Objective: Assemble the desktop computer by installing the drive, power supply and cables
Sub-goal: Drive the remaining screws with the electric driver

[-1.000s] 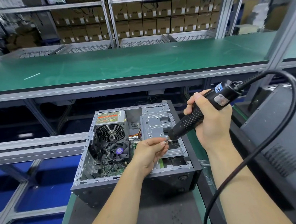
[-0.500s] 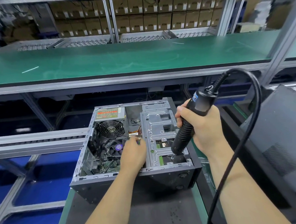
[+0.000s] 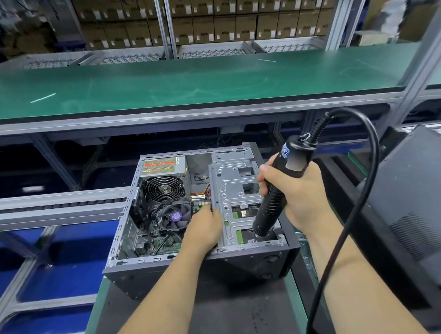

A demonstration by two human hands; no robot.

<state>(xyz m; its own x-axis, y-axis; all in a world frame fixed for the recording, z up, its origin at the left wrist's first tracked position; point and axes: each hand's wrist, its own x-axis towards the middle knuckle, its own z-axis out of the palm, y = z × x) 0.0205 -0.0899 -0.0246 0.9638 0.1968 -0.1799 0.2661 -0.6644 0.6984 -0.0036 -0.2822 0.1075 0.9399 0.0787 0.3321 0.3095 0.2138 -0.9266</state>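
Note:
An open computer case [image 3: 168,269] lies on its side on a dark mat. Inside at the far left sits the power supply [image 3: 164,180] with its round fan grille, and below it the CPU cooler [image 3: 175,215]. A grey metal drive cage [image 3: 237,191] fills the right half. My right hand [image 3: 296,196] grips a black electric screwdriver [image 3: 272,205], its tip down at the cage's near right corner. My left hand [image 3: 204,229] rests on the cage's left edge; its fingertips are hidden inside the case, so whether they hold anything is unclear.
The screwdriver's thick black cable [image 3: 357,210] loops up and down past my right arm. A black case panel [image 3: 420,202] lies to the right. A green conveyor bench [image 3: 184,82] runs across behind, with aluminium rails [image 3: 50,209] at left and stacked cardboard boxes [image 3: 219,21] beyond.
My right hand brought the screwdriver from mid-air down onto the cage's near right corner. My left hand left the screwdriver's tip and moved to the cage's left edge.

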